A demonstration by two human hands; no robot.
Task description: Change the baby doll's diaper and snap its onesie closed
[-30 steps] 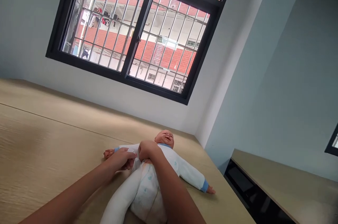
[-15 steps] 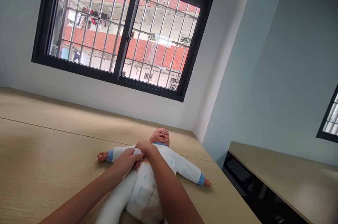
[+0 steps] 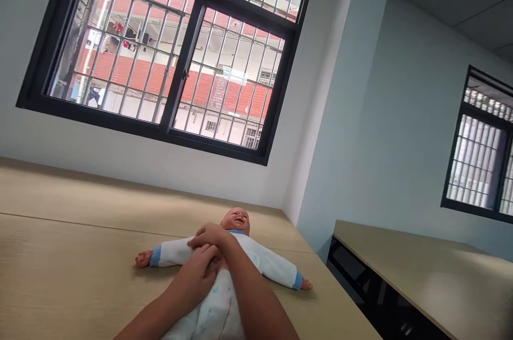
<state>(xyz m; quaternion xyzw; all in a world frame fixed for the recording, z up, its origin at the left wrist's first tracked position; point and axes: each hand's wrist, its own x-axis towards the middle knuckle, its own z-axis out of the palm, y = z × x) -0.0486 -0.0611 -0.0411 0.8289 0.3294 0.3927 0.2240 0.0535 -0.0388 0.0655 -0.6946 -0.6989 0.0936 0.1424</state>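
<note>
A baby doll (image 3: 236, 220) lies on its back on the wooden table, its arms spread and its head toward the window. It wears a white suit (image 3: 216, 302) with blue cuffs and collar, and some bare pinkish body shows at the middle of the front. My right hand (image 3: 211, 236) bends over the doll's upper chest, fingers curled down on the suit near the shoulder. Just below, my left hand (image 3: 203, 266) has its fingers bent in at the suit's front edge. The two hands touch or nearly touch. My forearms cover part of the doll's lower body.
The wooden table (image 3: 72, 276) reaches back to the wall under a barred window (image 3: 172, 62). At the right stands another table (image 3: 420, 270) with a dark glossy side, a gap between it and this one. A second window (image 3: 476, 153) is at the far right.
My view has tilted up and shifted a little right. My left hand has moved from the fold of white cloth lower down the chest, and my right hand has come more over the top.
</note>
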